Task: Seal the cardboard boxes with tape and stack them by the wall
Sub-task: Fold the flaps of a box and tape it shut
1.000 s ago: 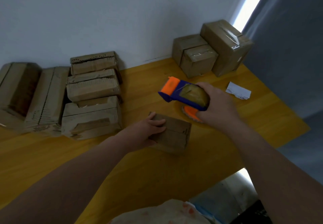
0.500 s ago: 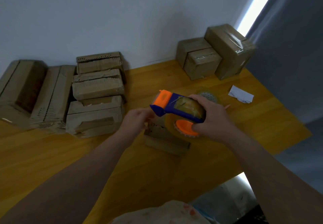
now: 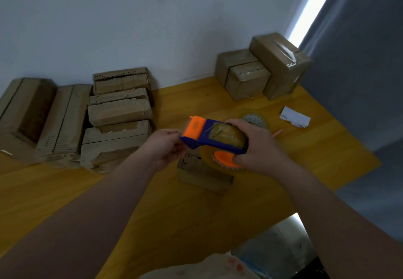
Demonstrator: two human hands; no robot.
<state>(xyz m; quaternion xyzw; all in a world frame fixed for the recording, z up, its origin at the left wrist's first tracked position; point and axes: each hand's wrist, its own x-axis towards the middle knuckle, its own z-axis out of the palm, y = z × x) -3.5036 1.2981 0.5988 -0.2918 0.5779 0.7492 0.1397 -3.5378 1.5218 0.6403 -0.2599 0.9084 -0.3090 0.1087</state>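
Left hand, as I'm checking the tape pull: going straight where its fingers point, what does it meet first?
The left hand meets the tape dispenser first, at its orange end; they may already touch.

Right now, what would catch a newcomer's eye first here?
The orange-and-blue dispenser at centre, gripped by the right hand with the left hand pinching its orange end, above a small box. Next, the taped boxes in the far right corner and the worn stack by the wall, left.

Glossy plastic tape dispenser (image 3: 214, 138), matt cardboard box (image 3: 202, 173) (edges rough), smooth wooden table (image 3: 196, 213).
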